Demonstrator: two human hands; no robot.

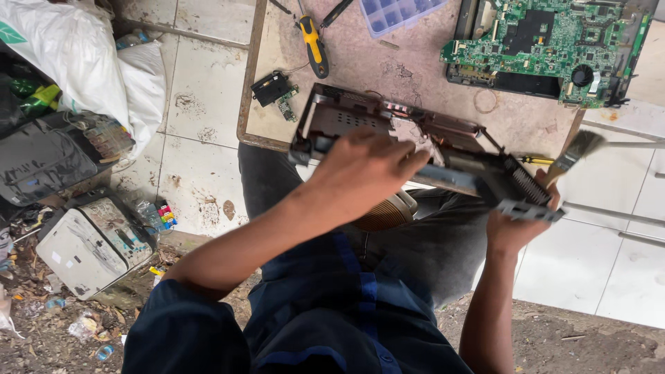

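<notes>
1. Tiled floor, pale and stained, runs under a small worktable (253, 83) with a scuffed pinkish top and a rusty metal rim; bare dirt lies at the near side, where the person sits with dark trousers and a blue sleeve in view.
2. Largest item in hand: a stripped laptop base shell (415, 142), dark brown and grey, tilted over the table's near edge and partly above the lap. It is gutted, with vent grilles showing at its right end.
3. Left hand (364, 170) lies over the shell's near rim, fingers curled down on it, a closed hold on the casing.
4. Right hand (516, 221) grips the shell's right corner from below; a paintbrush (575, 152) rises just behind that corner. I cannot tell whether the same hand pinches its handle.
5. Step, as I judge it: dusting out the empty casing with the board already removed. The next move would call for a steady shell and a free hand on the brush, working towards the vents.
6. Green circuit board (547, 45) rests at the far right corner of the tabletop, on a dark tray.
7. Clear plastic compartment box (398, 12) sits at the far edge; contents too small to tell.
8. Yellow-handled screwdriver (315, 47) lies near the far left; a small black module (271, 88) sits near the left edge.
9. Off the table, left: a white sack (76, 55) and an old printer (93, 242) on the ground.
</notes>
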